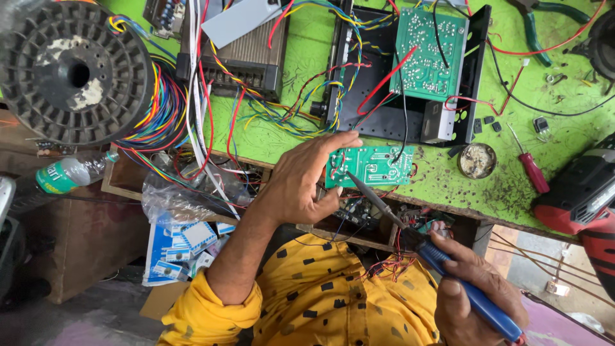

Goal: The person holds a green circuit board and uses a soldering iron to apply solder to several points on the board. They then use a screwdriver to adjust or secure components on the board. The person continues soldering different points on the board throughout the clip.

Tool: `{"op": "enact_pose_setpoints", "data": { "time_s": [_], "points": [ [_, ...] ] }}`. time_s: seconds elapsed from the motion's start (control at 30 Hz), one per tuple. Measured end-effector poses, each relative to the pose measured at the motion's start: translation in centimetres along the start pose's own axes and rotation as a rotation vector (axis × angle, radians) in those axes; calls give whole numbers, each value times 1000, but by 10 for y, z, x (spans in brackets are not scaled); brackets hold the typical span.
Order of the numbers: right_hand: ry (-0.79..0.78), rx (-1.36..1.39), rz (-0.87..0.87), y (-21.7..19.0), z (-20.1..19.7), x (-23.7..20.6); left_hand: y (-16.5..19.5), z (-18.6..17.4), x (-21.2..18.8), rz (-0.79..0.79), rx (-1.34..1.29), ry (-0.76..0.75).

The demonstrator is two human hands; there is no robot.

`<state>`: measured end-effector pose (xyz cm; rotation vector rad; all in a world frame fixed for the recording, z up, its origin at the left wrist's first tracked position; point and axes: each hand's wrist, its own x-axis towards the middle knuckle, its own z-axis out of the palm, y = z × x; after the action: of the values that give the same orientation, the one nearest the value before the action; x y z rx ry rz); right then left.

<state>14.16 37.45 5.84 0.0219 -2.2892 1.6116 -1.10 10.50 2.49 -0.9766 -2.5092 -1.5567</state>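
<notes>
The left hand (301, 186) pinched a small green circuit board (370, 166) at the edge of the green bench (307, 38), steadying it solder-side up. The right hand (471, 291) had a closed grip on a blue-handled soldering iron (448, 266), its tip resting on the board. A tin of flux (477, 160) sat close by.

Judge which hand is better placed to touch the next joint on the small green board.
Right hand, probably: it grips the blue-handled soldering iron, whose tip already rests on the small green board. The left hand is occupied holding that board's edge.
</notes>
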Motion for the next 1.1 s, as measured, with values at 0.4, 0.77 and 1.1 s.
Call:
{"op": "enact_pose_setpoints", "data": {
  "time_s": [0.4,0.77,1.1],
  "points": [
    [3,62,47,-3,0,0,1,1,0,3,3,14],
    [-8,28,-21,-4,-2,7,2,0,1,7,1,11],
    [4,8,-62,2,-30,-4,19,-1,-1,31,82,159]
  ]
}}
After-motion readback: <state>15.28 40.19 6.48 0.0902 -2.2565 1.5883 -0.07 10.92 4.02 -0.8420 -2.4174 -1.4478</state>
